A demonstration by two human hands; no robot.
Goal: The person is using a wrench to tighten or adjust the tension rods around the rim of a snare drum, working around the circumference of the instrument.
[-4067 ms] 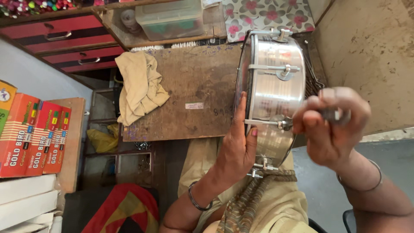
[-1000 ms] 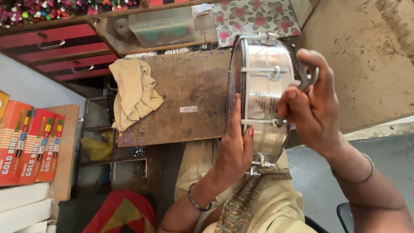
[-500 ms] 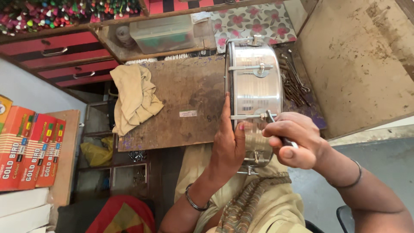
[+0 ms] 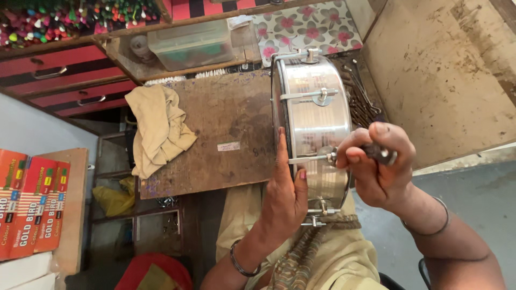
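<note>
Head view, looking down: left hand (image 4: 285, 201) spread flat against the drumhead side of a shiny metal drum (image 4: 314, 121), fingers open and pressing, steadying the shell on edge at the near rim of the wooden counter (image 4: 215, 134) and over the lap. Right hand (image 4: 379, 166) closed tight around a dark-handled tuning tool (image 4: 376, 153), tip seated on a tension rod (image 4: 309, 159) halfway down the shell. Probably mid-adjustment of that rod (one of several lugs showing around the shell); next move likely calls for a firm twist of the wrist with the left palm bracing against roll, tool kept square on the rod head. Little slack for the elbow on the right: a stained panel (image 4: 446, 70) close by, loose metal rods (image 4: 363, 96) lying just behind the drum. More open room to the left, bare wood between drum and crumpled tan cloth (image 4: 158, 129). Clear plastic box (image 4: 196, 43) on the shelf beyond.
</note>
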